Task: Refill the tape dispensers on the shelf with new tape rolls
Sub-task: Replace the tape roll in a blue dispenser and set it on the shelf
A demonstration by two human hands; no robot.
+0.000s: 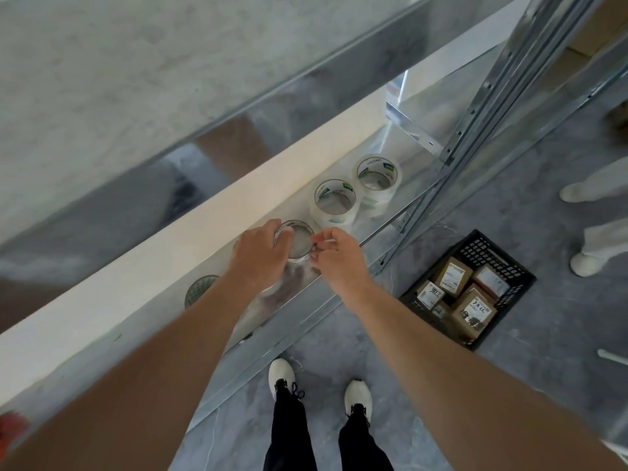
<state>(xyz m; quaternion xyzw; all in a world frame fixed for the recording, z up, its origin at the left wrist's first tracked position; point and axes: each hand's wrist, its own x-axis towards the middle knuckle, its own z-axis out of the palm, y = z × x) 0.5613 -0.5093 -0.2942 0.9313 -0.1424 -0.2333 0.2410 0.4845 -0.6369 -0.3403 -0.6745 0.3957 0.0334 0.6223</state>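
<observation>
A clear tape roll (299, 237) lies flat on the metal shelf (390, 212). My left hand (261, 253) grips its left side with curled fingers. My right hand (336, 254) pinches the roll's right edge, where the tape end seems to be. Two more clear tape rolls lie to the right on the same shelf, one in the middle (334, 200) and one further right (378, 175). Another roll (200, 288) shows partly behind my left forearm. A red object (12, 430) at the lower left edge is blurred.
A black plastic crate (503, 263) with several labelled cardboard parcels stands on the grey floor to the right of the shelf. A metal upright (475, 110) rises at the shelf's right end. Another person's white shoes (584, 263) are at the far right. My own feet (319, 385) stand below the shelf.
</observation>
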